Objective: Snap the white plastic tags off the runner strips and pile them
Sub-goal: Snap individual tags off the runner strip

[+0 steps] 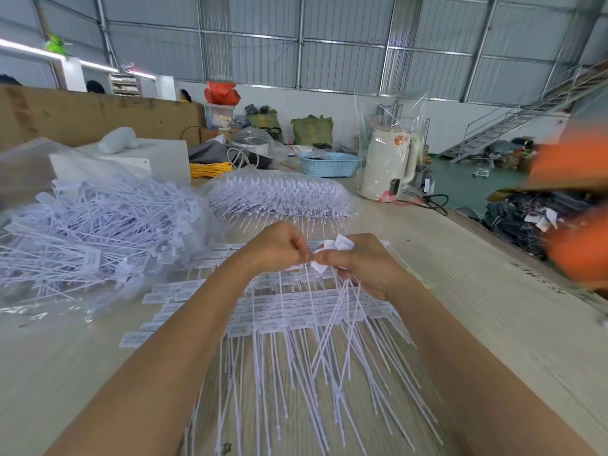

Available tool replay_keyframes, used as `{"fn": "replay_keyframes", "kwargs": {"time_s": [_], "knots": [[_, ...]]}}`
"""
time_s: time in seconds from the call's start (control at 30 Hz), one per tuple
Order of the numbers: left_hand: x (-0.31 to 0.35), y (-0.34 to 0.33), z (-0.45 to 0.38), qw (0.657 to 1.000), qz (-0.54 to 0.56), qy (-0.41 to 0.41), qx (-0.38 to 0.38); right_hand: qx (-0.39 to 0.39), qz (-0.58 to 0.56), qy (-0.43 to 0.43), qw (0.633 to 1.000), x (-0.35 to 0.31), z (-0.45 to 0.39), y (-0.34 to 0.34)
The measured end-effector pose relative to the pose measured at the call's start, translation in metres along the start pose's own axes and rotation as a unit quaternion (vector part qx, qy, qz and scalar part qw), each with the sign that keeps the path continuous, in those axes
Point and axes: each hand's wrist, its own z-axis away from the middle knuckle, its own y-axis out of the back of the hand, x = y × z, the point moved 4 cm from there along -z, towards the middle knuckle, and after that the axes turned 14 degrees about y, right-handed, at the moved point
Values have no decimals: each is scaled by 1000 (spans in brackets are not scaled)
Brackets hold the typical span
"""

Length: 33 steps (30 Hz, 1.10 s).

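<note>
Hands meet above the near-centre of the table (477,291): our left hand (279,246) pinches a runner strip end, and our right hand (358,261) grips a bunch of detached white tags (340,243), stems hanging down. We judge a snap is in progress; next comes a twist to free the tag, then a drop onto the loose pile (98,225) at far left. We count two hands, one loose pile, one bagged bundle (279,195) beyond, and several strips (296,324) below; single tags are too many to count.
</note>
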Motion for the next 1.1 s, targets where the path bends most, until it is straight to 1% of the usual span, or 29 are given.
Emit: {"fn": "replay_keyframes", "kwargs": {"time_s": [0.13,0.27,0.33,0.4,0.47,0.57,0.6,0.63,0.7,0.73,0.77,0.9,0.97,1.0,1.03,1.07,1.1], "knots": [[1,2,0,999,37,-18,5,18,27,5,999,1,-1,2],[3,-4,-1,996,84,-10,-37,36,32,29,998,-3,0,7],[3,-4,0,996,78,2,-47,37,31,34,998,-5,1,8],[3,-2,0,997,77,8,-28,40,28,41,998,-8,2,6],[4,1,-1,995,98,20,-1,39,13,46,998,-11,2,3],[5,1,-1,989,133,62,14,22,11,67,997,-12,2,3],[3,0,-1,984,156,88,-4,15,24,79,996,-14,3,3],[1,-2,0,975,183,119,-42,11,46,95,994,-15,4,2],[-5,-8,0,946,232,181,-139,11,77,121,990,-19,6,1],[-8,-9,-1,932,246,202,-172,15,83,128,988,-20,7,1],[-11,-10,-2,925,251,213,-189,15,85,133,987,-21,7,0],[-10,-12,-3,922,238,221,-209,25,105,128,986,-21,6,-2],[-8,-9,3,905,249,214,-269,38,160,117,979,-18,4,7],[-5,-7,7,890,267,201,-309,64,189,108,974,-15,4,18],[-2,-3,10,882,283,183,-329,104,189,98,971,-14,5,33],[1,3,12,890,284,164,-317,158,145,84,973,-11,7,49],[3,8,12,914,265,143,-271,215,64,67,972,-9,8,64]]}}
